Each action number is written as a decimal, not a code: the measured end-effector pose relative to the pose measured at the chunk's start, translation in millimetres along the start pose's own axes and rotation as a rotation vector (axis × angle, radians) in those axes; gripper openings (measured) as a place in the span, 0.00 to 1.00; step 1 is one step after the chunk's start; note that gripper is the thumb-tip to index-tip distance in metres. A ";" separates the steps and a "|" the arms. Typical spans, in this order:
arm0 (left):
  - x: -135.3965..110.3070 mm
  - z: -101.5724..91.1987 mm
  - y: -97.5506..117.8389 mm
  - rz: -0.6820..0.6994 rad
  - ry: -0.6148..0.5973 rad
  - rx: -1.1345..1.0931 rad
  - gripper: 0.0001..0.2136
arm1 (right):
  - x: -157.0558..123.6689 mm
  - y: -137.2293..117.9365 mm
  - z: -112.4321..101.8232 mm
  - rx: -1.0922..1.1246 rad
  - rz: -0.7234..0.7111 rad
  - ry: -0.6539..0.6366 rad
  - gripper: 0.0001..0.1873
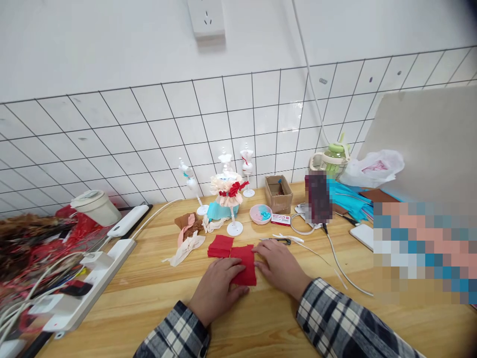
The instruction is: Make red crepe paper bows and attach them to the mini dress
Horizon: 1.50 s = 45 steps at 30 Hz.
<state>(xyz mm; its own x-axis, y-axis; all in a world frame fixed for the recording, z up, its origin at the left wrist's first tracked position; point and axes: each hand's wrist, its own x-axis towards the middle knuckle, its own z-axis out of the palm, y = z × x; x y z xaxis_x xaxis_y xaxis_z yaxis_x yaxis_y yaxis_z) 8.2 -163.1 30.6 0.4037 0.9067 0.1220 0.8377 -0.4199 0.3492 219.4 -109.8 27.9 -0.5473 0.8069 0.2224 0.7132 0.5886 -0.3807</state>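
Note:
A red fabric piece (pixel 245 271) lies flat on the wooden table in front of me. My left hand (pixel 219 286) rests on its left side, fingers stretched out over the cloth. At its right edge, my right hand (pixel 281 263) touches the cloth with its fingertips, fingers apart. Just behind my left hand sits a folded stack of red fabric (pixel 220 246). Beyond it stands a small white dress form (pixel 234 227) wearing a cream ruffled garment (pixel 219 185) with a red fabric flower (pixel 238 189). Behind my right hand lies a dark-handled cutter (pixel 282 241).
Two more dress forms (pixel 193 184) (pixel 247 171) stand near the tiled wall. Cloth scraps (pixel 188 246), a pink bowl (pixel 255 219), a small red-white box (pixel 280 220) and a cardboard box (pixel 280 201) are behind the hands. A power strip (pixel 100 283) lies left; cables (pixel 339 266) run at right.

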 end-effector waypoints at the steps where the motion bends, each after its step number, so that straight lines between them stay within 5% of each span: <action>1: -0.1 -0.5 -0.6 0.003 0.004 0.003 0.20 | 0.8 2.9 -4.9 -0.014 0.022 0.029 0.13; 6: 0.1 -5.4 -0.4 0.026 0.069 0.027 0.19 | -0.7 35.0 -34.9 -0.309 0.294 0.246 0.16; 10: 0.1 -7.8 0.2 0.043 0.114 0.052 0.15 | -8.3 73.0 -52.1 -0.391 0.392 0.170 0.21; 16: 0.7 -6.6 -2.7 0.074 0.158 0.052 0.12 | -20.4 100.8 -67.6 -0.197 0.598 0.069 0.25; 22: 4.4 -4.7 -0.4 0.084 0.140 0.040 0.11 | -13.2 84.2 -44.1 -0.182 0.354 0.102 0.21; 32: 3.0 -6.1 1.8 0.121 0.096 0.001 0.11 | -8.1 81.2 -30.7 -0.045 0.370 0.145 0.12; 40: 0.6 -8.5 3.3 0.121 0.163 -0.034 0.12 | -6.5 55.4 -37.5 0.184 0.078 0.250 0.11; 45: -4.2 -2.3 17.1 0.059 0.314 -0.042 0.17 | -10.4 37.1 -33.8 0.138 -0.194 0.078 0.04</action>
<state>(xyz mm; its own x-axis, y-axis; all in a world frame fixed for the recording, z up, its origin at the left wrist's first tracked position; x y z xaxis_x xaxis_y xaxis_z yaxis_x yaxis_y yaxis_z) 20.0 -173.9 38.2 0.3124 0.8514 0.4213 0.7979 -0.4759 0.3701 266.4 -94.7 41.8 -0.6286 0.6843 0.3697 0.5290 0.7246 -0.4418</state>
